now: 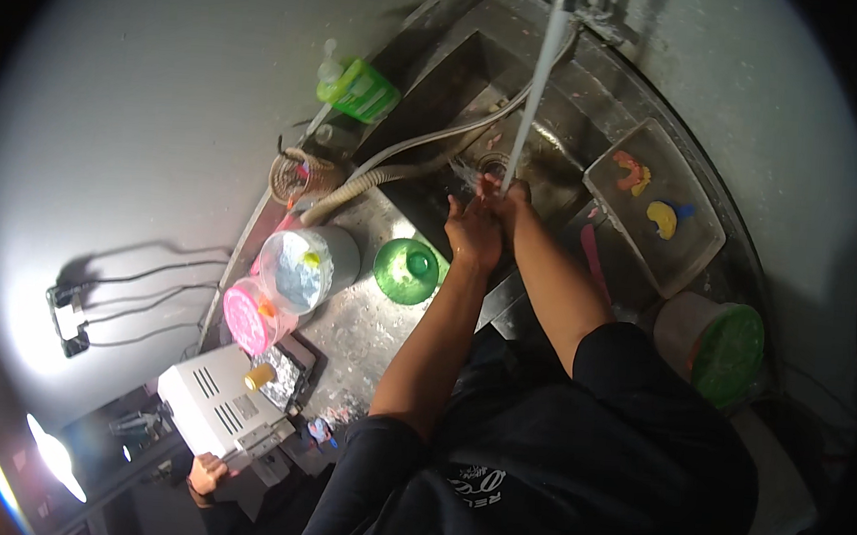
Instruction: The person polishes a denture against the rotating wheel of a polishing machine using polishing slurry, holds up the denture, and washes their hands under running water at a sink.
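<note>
Over the metal sink, my two bare hands are close together under a stream of water falling from above. My left hand is palm up, thumb out and fingers apart, with nothing in it. Just beyond it, my right hand is right where the water lands; its fingers look spread and it holds nothing I can see. Water splashes near the drain past my fingertips. A ribbed beige hose and a thinner grey hose run across the sink's left side.
Left of my arms are a green bowl-shaped item, a clear tub, a pink-lidded tub and a green soap bottle. At right lie a tray with dental-looking moulds and a green-lidded bucket. Another person's hand touches a white machine.
</note>
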`<move>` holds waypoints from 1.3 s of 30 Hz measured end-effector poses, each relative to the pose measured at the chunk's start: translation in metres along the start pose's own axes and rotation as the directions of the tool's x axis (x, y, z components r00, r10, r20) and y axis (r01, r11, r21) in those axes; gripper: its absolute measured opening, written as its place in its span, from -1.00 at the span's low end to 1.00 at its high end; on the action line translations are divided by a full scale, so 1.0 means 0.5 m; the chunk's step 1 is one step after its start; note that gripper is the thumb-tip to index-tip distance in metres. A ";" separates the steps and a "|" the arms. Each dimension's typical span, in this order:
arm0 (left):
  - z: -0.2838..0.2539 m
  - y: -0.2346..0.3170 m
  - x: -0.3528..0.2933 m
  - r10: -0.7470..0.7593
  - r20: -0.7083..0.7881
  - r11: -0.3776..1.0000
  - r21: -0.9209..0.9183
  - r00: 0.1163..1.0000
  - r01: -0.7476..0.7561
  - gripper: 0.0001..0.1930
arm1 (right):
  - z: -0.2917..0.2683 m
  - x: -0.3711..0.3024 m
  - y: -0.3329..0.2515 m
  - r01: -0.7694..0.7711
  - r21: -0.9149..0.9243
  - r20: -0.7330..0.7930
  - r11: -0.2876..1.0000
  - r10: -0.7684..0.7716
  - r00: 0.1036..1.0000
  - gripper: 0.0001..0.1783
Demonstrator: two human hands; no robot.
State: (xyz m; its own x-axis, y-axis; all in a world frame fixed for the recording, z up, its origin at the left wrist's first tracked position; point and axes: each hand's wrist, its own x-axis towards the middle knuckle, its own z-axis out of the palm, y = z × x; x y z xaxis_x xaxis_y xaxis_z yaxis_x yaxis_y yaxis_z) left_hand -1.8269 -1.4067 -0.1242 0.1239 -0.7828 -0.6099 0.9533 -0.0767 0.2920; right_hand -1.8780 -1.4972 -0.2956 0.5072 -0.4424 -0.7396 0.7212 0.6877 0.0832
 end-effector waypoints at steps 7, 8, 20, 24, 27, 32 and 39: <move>-0.064 -0.016 0.012 0.248 -0.165 0.968 0.018 0.955 -0.248 -0.46 | 0.059 0.060 0.051 0.036 -0.198 -0.030 0.980 -0.043 0.999 -0.63; -0.054 -0.018 -0.002 0.222 -0.281 0.973 -0.002 0.934 -0.232 -0.56 | 0.055 0.068 0.060 0.004 -0.506 -0.049 0.863 -0.033 0.998 -0.53; -0.351 -0.046 0.295 0.249 -0.395 0.677 0.724 0.884 0.132 -0.71 | 0.113 -0.175 0.092 0.214 -0.799 0.235 0.562 -0.036 0.971 -0.78; -0.180 -0.113 0.276 0.109 -0.107 -0.448 0.882 0.988 0.145 -0.51 | 0.109 -0.290 -0.110 0.230 -0.955 0.134 0.187 -0.419 0.898 -0.84; -0.100 -0.097 0.246 0.115 -0.146 -0.515 0.837 0.983 0.184 -0.31 | 0.183 -0.335 -0.199 0.536 -0.833 0.402 0.139 -0.515 0.757 -0.87; -0.180 -0.064 0.189 0.296 -0.155 -0.167 0.963 0.943 0.211 -0.47 | 0.367 -0.303 -0.304 0.697 -0.594 0.477 0.401 -0.523 0.707 -0.62; -0.094 -0.112 0.089 0.076 -0.532 0.997 0.059 0.843 -0.053 -0.65 | 0.394 -0.244 -0.573 0.744 -0.604 0.368 0.286 -0.728 0.579 -0.67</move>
State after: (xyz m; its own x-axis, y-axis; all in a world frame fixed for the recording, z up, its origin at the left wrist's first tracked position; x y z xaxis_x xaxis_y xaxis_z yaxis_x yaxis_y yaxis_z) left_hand -1.8621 -1.4083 -0.2024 0.3240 -0.3369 -0.8841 0.9276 -0.0708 0.3669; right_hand -2.0539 -1.7536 -0.0977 -0.0579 -0.9683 -0.2431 0.2986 0.2156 -0.9297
